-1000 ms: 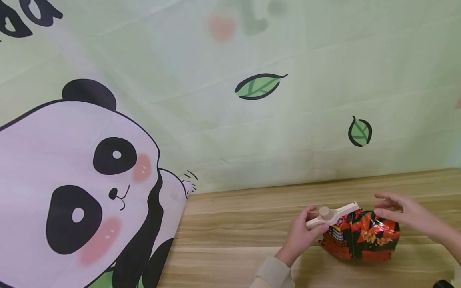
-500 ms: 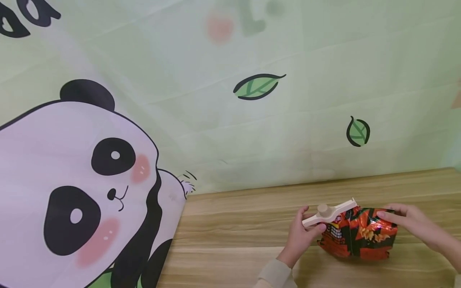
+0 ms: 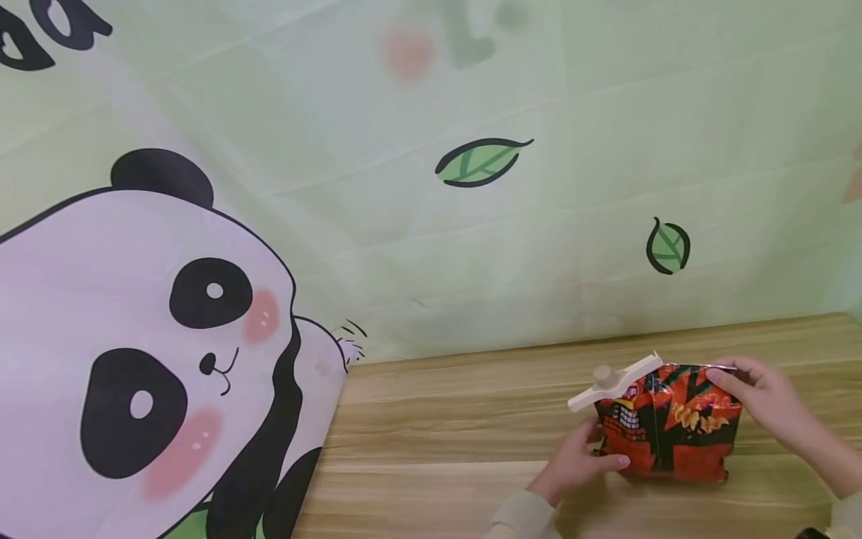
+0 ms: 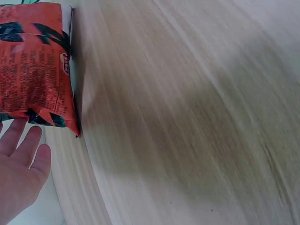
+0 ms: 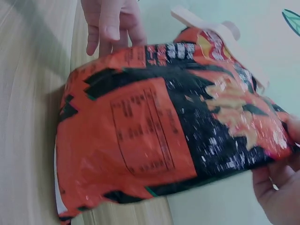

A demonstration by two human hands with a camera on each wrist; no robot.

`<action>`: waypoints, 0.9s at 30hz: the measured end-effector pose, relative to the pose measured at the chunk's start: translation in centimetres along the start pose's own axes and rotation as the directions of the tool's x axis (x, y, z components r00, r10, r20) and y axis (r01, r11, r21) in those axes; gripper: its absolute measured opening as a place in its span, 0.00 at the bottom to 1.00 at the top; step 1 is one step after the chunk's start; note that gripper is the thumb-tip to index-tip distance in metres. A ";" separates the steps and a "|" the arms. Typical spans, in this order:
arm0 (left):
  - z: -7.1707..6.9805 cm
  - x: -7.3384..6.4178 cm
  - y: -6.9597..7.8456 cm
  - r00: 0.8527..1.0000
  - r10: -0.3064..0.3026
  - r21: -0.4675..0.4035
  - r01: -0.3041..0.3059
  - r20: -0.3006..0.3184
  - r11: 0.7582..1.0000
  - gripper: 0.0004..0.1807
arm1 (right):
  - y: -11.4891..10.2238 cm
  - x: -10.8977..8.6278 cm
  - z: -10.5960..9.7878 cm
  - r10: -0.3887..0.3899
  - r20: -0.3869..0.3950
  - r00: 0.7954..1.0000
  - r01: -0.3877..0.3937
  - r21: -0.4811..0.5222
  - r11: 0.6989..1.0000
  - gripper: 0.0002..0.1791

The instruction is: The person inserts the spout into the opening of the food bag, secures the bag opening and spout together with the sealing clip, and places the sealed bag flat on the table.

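Observation:
A red and black snack bag stands on the wooden table in the head view, its printed front toward me. Along its upper left edge sits a cream bag clip with a round knob. My right hand pinches the bag's upper right corner, thumb in front and fingers behind. At the lower left side, my left hand lies against the bag with relaxed fingers. In the left wrist view, the fingers of that hand are loosely extended at the bag's edge. The bag's far side is hidden in the head view.
The wood-grain table reaches back to a pale green cloth backdrop. A large printed panda on the cloth covers the left side, and printed leaves are higher up.
My right hand has come onto the bag's upper right corner, and the bag has straightened upright. My left hand has let go of the clip and moved down to the bag's lower left side.

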State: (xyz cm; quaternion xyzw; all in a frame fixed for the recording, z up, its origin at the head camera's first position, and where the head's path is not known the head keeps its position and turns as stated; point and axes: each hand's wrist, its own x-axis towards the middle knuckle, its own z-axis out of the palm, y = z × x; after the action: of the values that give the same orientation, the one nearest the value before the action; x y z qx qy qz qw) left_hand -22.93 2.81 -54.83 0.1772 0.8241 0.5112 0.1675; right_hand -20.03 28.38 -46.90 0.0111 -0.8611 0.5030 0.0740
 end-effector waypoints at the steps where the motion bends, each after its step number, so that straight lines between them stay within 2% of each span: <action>1: 0.2 0.1 0.0 1.000 0.002 0.004 -0.002 -0.002 1.000 0.34 | 0.2 0.1 0.1 -0.008 -0.027 1.000 0.008 0.008 1.000 0.18; 4: 0.6 0.2 -0.1 1.000 0.017 0.019 -0.017 -0.007 1.000 0.34 | 1.0 0.4 0.5 -0.017 -0.100 0.995 0.027 0.096 0.995 0.11; 6: 0.9 0.2 0.0 1.000 0.018 0.024 -0.017 -0.013 1.000 0.34 | 1.4 0.3 0.9 -0.026 -0.145 0.989 0.041 0.104 0.994 0.07; 8: 1.2 0.2 0.0 1.000 0.009 0.027 -0.009 -0.026 1.000 0.33 | 1.4 0.1 1.3 -0.005 -0.142 0.990 0.028 0.158 0.987 0.12; 12: 1.6 0.3 0.1 0.998 -0.010 0.023 0.011 -0.064 1.000 0.33 | 1.0 -0.7 2.1 0.029 -0.103 0.994 -0.008 0.198 0.980 0.32; 13: 1.7 0.3 0.0 0.997 -0.012 0.023 0.013 -0.073 1.000 0.33 | 0.9 -0.9 2.2 0.047 -0.077 0.996 -0.028 0.226 0.974 0.36; 14: 1.7 0.3 0.0 0.997 -0.013 0.021 0.015 -0.080 1.000 0.33 | 1.1 -1.1 2.3 0.056 -0.068 0.996 -0.041 0.209 0.977 0.38; 17: 1.8 0.2 0.0 0.995 -0.014 0.026 0.017 -0.100 1.000 0.34 | 2.3 -1.8 2.8 0.082 -0.034 0.996 -0.075 0.175 0.982 0.37; 20: 1.9 0.2 0.0 0.994 -0.011 0.029 0.014 -0.110 0.999 0.35 | 4.9 -1.9 3.6 0.099 0.016 0.995 -0.100 0.167 0.981 0.35; 24: 2.0 0.2 -0.2 0.994 0.020 0.037 -0.016 -0.108 0.999 0.37 | 8.8 -1.4 4.8 0.098 0.060 0.993 -0.111 0.259 0.960 0.35; 27: 2.0 0.2 -0.4 0.994 0.048 0.047 -0.043 -0.097 0.998 0.38 | 9.8 -1.2 5.2 0.056 0.080 0.995 -0.079 0.324 0.943 0.36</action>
State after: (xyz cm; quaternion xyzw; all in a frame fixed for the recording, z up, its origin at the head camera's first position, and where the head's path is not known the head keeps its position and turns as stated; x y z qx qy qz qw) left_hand -22.24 4.27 -56.02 0.1744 0.8384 0.5043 0.1112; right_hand -20.32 28.63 -58.01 0.0113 -0.7676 0.6403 0.0240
